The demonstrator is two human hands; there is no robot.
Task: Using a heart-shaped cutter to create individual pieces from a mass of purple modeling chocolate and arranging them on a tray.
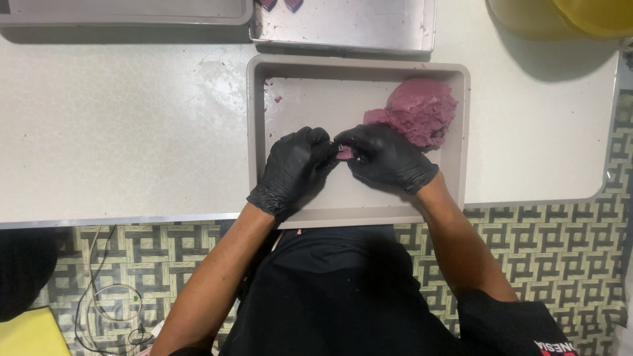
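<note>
Both my hands wear black gloves and meet over a grey rectangular tray point(290, 72) on a white table. My left hand point(293, 168) and my right hand point(386, 157) pinch a small piece of purple dough point(344, 153) between their fingertips; most of the piece is hidden by the fingers. A big lump of the same purple dough point(422, 109) lies in the tray's far right corner, just behind my right hand.
A metal tray point(343, 29) stands behind the grey one, with two small dark purple pieces point(280, 4) at its far left edge. Another tray point(125, 13) is at the far left. A yellow container point(560, 16) sits at the far right. The table's near edge point(119, 221) runs below my wrists.
</note>
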